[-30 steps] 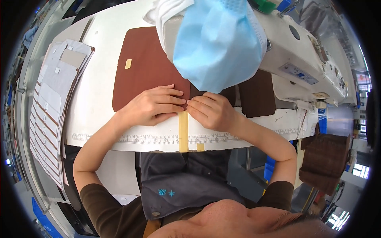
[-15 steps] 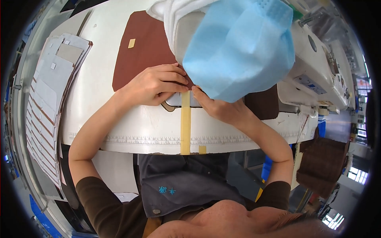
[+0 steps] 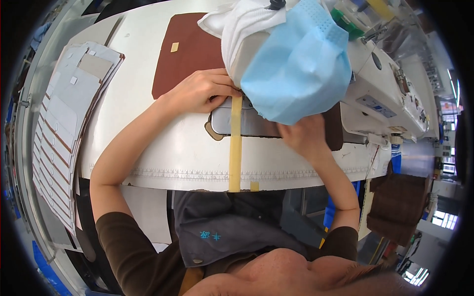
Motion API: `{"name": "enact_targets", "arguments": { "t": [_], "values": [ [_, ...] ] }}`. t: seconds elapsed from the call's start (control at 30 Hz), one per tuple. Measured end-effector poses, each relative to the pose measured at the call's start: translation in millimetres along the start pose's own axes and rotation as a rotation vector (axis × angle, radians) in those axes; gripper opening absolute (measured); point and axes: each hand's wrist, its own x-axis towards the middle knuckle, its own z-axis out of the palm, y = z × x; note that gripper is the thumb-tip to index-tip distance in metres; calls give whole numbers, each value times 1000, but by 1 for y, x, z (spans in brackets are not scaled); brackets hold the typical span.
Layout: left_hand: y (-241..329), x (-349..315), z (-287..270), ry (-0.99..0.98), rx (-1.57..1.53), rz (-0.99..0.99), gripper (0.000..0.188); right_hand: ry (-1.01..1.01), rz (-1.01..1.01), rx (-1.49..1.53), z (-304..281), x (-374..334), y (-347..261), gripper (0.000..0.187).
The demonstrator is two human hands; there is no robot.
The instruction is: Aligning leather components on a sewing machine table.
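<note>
My left hand (image 3: 205, 91) rests over the near edge of a red-brown panel (image 3: 183, 59), its fingers bent and pressed together. Their tips reach the top of a yellow tape strip (image 3: 236, 148); what they pinch, if anything, is hidden. The tape crosses a smooth metal plate (image 3: 256, 123) set in the white table. My right hand (image 3: 305, 139) is at the plate's right part, with most of its fingers hidden behind a light blue face mask (image 3: 296, 69). A dark brown piece (image 3: 334, 129) lies just right of that hand.
A white sewing machine (image 3: 385, 93) stands at the right. White cloth (image 3: 247, 37) hangs beside the mask. Stacked grey-white pieces with brown edges (image 3: 61, 118) lie at the left. A printed ruler (image 3: 187, 173) runs along the table's front edge, and brown material (image 3: 399, 207) hangs at the lower right.
My right hand has moved away from the left one, rightward and nearer to me, uncovering more of the metal plate. The left hand stays by the tape's top. The whole view has shifted slightly.
</note>
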Motion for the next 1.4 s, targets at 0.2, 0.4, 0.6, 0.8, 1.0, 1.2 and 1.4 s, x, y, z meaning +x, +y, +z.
{"name": "enact_targets", "arguments": {
  "t": [0.2, 0.4, 0.6, 0.8, 1.0, 1.2, 1.4],
  "values": [
    [2, 2, -2, -5, -28, 35, 23, -221, 495, -177, -8, -38, 39, 55],
    [-17, 13, -1, -41, -140, -27, 24, -194, 545, -189, -10, -41, 45, 51],
    [-234, 24, 2, 407, 166, -395, 35, -115, 470, -89, 5, -23, 25, 42],
    [-162, 50, -12, 267, 654, -952, 52, 2, 409, -139, -23, -43, 6, 31],
    [-46, -90, -79, 579, 503, -940, 47, 64, 255, 711, -24, -11, -108, 27],
    [118, -136, -86, 870, -257, -1039, 26, -74, 252, 1190, -14, 42, -194, 38],
    [239, -160, 0, 919, 143, -1030, 68, -143, 9, 760, 7, 21, -256, 42]
  ]
}}
